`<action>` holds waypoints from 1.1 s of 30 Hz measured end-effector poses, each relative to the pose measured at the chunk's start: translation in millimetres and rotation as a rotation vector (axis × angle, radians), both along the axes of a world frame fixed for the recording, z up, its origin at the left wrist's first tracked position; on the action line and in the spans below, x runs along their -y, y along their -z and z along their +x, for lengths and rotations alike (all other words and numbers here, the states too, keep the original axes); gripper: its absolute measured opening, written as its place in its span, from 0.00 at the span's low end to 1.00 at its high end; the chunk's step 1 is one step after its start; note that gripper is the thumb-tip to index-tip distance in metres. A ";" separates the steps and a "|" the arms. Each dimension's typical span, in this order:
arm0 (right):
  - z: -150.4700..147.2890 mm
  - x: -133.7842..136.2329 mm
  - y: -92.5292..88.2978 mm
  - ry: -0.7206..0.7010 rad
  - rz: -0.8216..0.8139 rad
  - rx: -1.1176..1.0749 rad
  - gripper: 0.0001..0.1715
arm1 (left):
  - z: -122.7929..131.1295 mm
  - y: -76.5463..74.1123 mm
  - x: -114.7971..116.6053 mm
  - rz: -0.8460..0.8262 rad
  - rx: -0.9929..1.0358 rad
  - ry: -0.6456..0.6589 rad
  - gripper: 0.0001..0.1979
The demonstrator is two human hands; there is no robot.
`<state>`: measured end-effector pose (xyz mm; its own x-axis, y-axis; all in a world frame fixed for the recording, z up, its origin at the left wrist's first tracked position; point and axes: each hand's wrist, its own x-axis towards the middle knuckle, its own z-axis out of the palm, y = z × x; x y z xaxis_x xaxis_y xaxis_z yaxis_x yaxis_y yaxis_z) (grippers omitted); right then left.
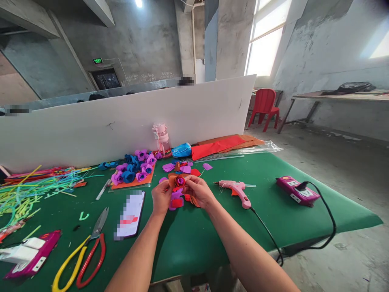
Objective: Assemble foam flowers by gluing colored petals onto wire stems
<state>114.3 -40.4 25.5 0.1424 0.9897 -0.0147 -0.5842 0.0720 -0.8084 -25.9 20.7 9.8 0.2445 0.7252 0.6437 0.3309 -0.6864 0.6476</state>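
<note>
Between my two hands, above the green table (182, 251), is a paper flower (179, 181) with a purple and red centre and brown outer petals. My left hand (161, 196) pinches its left side at a brown petal. The fingers of my right hand (199, 190) are closed on its right side. Loose purple, red and brown petals (176, 202) lie below and behind the hands. To the right rests a pink hot glue gun (238, 191) with a glue stick in its back. Finished purple and blue flowers (133, 166) sit in a cluster at the back left.
Scissors (95, 235), a phone (130, 215) and a power strip (39, 255) lie on the left, near coloured strips (39, 186). Another power strip (296, 190) with a black cord is at right. A pink bottle (161, 138) and red sheets (217, 147) line the white partition (121, 129).
</note>
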 end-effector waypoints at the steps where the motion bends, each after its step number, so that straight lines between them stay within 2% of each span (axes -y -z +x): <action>1: 0.2 -0.4 0.2 0.005 0.002 -0.007 0.22 | 0.4 0.0 -0.3 -0.006 -0.005 -0.001 0.13; 4: 1.3 -1.3 -1.7 0.055 0.009 -0.012 0.20 | 1.9 0.7 -1.0 -0.057 -0.040 0.049 0.11; 7: 2.9 -1.4 -5.6 0.115 0.023 -0.031 0.18 | 3.3 2.1 -1.1 -0.143 -0.062 0.160 0.09; 10: 4.5 -0.8 -8.5 0.122 0.033 -0.031 0.16 | 3.4 2.6 -1.0 -0.182 -0.036 0.224 0.10; 18: 6.6 -0.4 -6.0 0.089 -0.030 -0.009 0.15 | 0.1 -8.6 0.3 -0.066 0.023 0.096 0.08; 24: 5.8 -1.5 -2.7 0.114 -0.039 0.047 0.13 | -0.2 -4.6 -2.0 -0.031 0.014 0.120 0.07; 28: 7.6 -1.4 -1.3 0.055 -0.073 -0.023 0.13 | -0.1 -3.1 -2.2 -0.028 0.022 0.095 0.07; 33: 8.6 -2.2 1.0 -0.015 -0.106 -0.063 0.11 | 0.1 -8.9 1.8 0.000 0.005 0.062 0.06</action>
<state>122.8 -38.3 24.5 0.1235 0.9841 -0.1280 -0.6344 -0.0209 -0.7727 -25.8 19.0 18.7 0.2859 0.7087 0.6449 0.2845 -0.7055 0.6491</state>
